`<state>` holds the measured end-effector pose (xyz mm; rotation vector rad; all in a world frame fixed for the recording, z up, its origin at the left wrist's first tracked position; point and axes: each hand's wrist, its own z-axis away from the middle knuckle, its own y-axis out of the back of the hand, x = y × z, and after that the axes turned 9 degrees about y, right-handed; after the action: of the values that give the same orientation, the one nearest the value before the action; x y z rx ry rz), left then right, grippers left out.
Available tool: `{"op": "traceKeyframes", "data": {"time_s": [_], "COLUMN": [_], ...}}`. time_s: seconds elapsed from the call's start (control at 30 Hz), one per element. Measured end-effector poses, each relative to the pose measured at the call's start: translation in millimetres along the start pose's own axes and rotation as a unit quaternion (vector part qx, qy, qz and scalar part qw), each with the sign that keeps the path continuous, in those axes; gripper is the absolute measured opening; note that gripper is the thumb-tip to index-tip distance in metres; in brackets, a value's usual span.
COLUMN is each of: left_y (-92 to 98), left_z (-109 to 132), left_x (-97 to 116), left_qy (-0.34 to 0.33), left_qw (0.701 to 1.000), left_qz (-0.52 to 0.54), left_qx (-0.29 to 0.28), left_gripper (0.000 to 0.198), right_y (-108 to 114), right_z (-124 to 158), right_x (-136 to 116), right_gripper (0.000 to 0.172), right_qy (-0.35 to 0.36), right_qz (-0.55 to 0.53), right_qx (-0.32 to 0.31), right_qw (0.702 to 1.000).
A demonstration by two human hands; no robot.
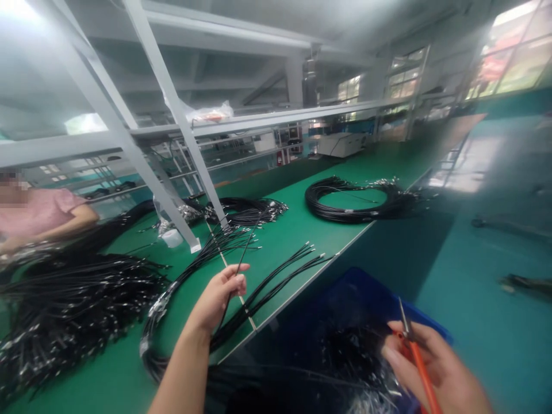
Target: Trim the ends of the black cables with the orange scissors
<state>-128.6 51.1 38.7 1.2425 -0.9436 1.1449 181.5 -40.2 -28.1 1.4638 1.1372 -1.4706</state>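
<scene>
My left hand [222, 296], closed in a pinch, holds a thin black cable [246, 247] above the green worktable. Under and around it curves a looped bundle of black cables [161, 313] with tape round it and pale tips on the loose ends. In my right hand [440, 368] is a pair of orange-handled cutters [418, 368], the narrow metal jaws pointing up. That hand is over the blue bin [418, 305], which stands below the table edge. Black offcuts or cables [353, 351] and clear plastic scraps lie in the bin; their exact kind is hard to tell.
A coiled cable bundle [345, 215] lies farther along the green table [297, 230], with another bundle [248, 211] beside the grey rack post [190, 126]. A large cable pile [81, 305] covers the left side. A person in a pink top [47, 213] sits across from me.
</scene>
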Motion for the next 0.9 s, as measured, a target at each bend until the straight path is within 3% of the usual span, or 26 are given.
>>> {"op": "traceKeyframes", "data": {"time_s": [0.13,0.27,0.37,0.43,0.53,0.6,0.63,0.7,0.8,0.9], "left_y": [-29.0,-85.0,-127.2,-147.2,-163.1,-166.4,-166.6,-165.2,-161.8,-161.0], "left_z": [1.9,20.5,44.0,58.3,72.4,76.9,77.8,77.3,72.8,69.2], "left_x": [35.3,54.0,47.8,38.0,23.7,17.4,15.2,11.1,2.9,-7.8], "left_qy": [-0.028,-0.087,-0.180,-0.248,-0.326,-0.350,-0.346,-0.295,-0.165,-0.059], "left_qw": [0.999,0.989,0.963,0.926,0.861,0.846,0.854,0.897,0.965,0.986], "left_qz": [0.003,-0.061,-0.180,-0.278,-0.388,-0.402,-0.388,-0.329,-0.194,-0.068], "left_qx": [-0.028,-0.099,-0.089,-0.066,-0.024,-0.006,0.002,0.002,-0.069,-0.138], "left_gripper": [0.044,0.033,0.025,0.019,0.017,0.016,0.017,0.017,0.012,0.012], "right_y": [-8.5,-13.8,-9.4,-5.4,-3.0,-5.1,-7.0,-11.6,-17.4,-19.4], "right_z": [4.6,6.9,3.1,-0.1,-1.9,-0.8,0.0,1.2,1.7,1.7], "right_x": [-2.0,-5.1,-1.9,3.4,10.4,10.4,8.6,2.5,-8.9,-17.5], "right_gripper": [0.042,0.038,0.038,0.038,0.041,0.041,0.041,0.038,0.035,0.037], "right_qy": [0.027,0.020,-0.017,-0.041,-0.059,-0.055,-0.053,-0.044,-0.028,-0.010], "right_qz": [-0.041,-0.082,-0.114,-0.135,-0.156,-0.174,-0.188,-0.207,-0.237,-0.265], "right_qx": [0.012,-0.001,-0.019,-0.010,0.017,0.029,0.027,0.039,0.059,0.081], "right_qw": [0.999,0.996,0.993,0.990,0.986,0.983,0.980,0.977,0.969,0.961]}}
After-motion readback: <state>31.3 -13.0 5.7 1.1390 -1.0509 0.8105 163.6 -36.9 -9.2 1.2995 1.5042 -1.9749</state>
